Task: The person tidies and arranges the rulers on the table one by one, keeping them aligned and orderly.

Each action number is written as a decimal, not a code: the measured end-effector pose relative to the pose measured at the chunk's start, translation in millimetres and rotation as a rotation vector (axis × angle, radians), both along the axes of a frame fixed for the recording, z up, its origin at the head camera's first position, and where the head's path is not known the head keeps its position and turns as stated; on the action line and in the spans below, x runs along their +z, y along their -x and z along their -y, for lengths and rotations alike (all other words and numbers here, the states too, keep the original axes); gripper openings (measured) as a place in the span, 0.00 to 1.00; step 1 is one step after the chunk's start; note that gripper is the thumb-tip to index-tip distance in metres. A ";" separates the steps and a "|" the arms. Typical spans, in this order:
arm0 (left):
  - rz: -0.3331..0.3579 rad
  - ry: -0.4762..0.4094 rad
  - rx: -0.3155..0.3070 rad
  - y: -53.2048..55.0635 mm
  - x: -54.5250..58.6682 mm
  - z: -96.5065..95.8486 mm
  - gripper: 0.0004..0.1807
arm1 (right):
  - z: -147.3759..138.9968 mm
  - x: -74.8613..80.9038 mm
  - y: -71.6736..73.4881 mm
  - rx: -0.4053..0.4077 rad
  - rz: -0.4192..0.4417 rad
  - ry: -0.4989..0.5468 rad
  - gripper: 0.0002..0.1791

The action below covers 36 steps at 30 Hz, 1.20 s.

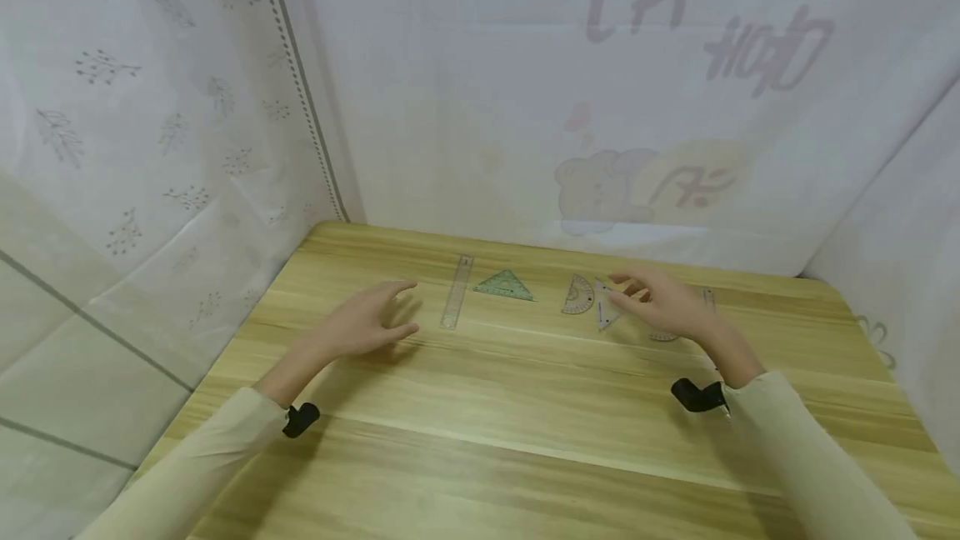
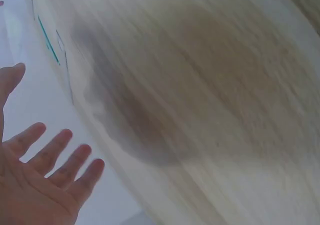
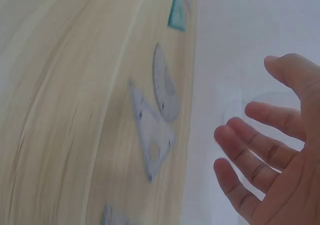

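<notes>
My left hand [image 1: 360,322] hovers over the table left of a clear straight ruler [image 1: 457,292], fingers spread and holding nothing. To the ruler's right lies a green triangular set square [image 1: 506,286], then a clear protractor [image 1: 577,297]. Beside the protractor is a clear set square [image 1: 604,319], partly covered in the head view by my right hand [image 1: 663,302]. That hand is raised above the table, its fingers loosely bent with nothing between them. Below it shows the curved edge of another clear protractor-like piece [image 1: 663,337]. In the right wrist view, the clear set square [image 3: 151,135] lies flat.
The wooden table [image 1: 465,473] backs onto a pale printed curtain [image 1: 450,107]. Patterned cloth [image 1: 150,107] hangs at the left. A narrow clear piece [image 1: 708,297] lies past my right hand. Black wrist mounts [image 1: 302,421] stick out from both sleeves.
</notes>
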<state>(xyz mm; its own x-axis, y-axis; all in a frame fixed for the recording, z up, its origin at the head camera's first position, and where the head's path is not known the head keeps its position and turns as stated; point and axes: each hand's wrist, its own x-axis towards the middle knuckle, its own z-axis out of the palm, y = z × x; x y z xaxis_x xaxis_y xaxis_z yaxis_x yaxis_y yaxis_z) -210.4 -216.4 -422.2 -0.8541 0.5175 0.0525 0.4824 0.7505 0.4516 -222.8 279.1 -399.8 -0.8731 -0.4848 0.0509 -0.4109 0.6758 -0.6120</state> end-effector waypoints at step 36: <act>0.060 -0.219 -0.001 -2.7 -26.3 -18.4 0.40 | 105.4 -20.9 42.3 0.133 0.116 0.084 0.29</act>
